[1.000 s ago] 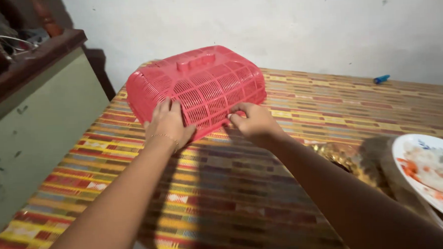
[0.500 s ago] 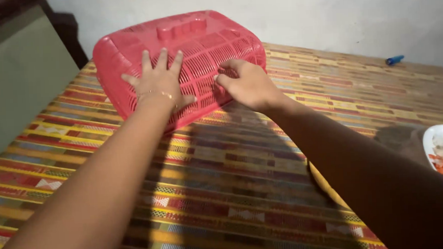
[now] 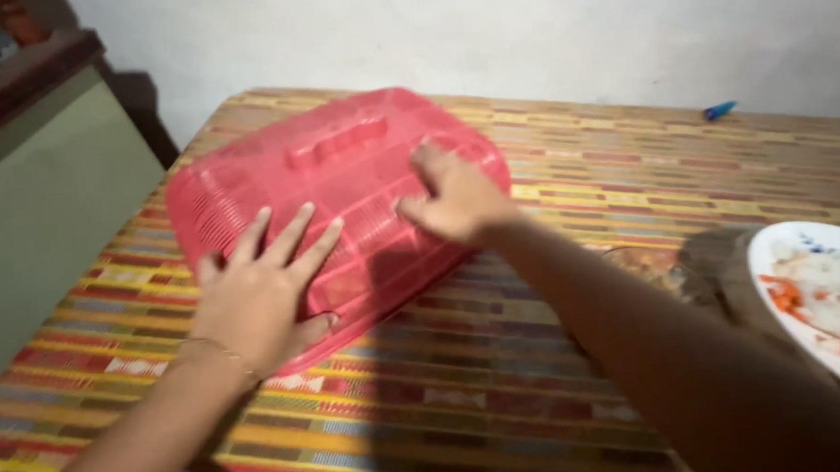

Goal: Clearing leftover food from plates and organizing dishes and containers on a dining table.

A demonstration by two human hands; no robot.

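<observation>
Left of frame centre, red cover (image 3: 342, 187) on striped desk (image 3: 625, 175), left hand (image 3: 262, 295) spread flat on its near side, right hand (image 3: 456, 201) open, fingers resting on its top.

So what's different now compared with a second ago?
The red mesh food cover has slid nearer along the striped tablecloth. The left hand now lies flat on its side; the right hand still presses it. The plate of food stays put.
</observation>
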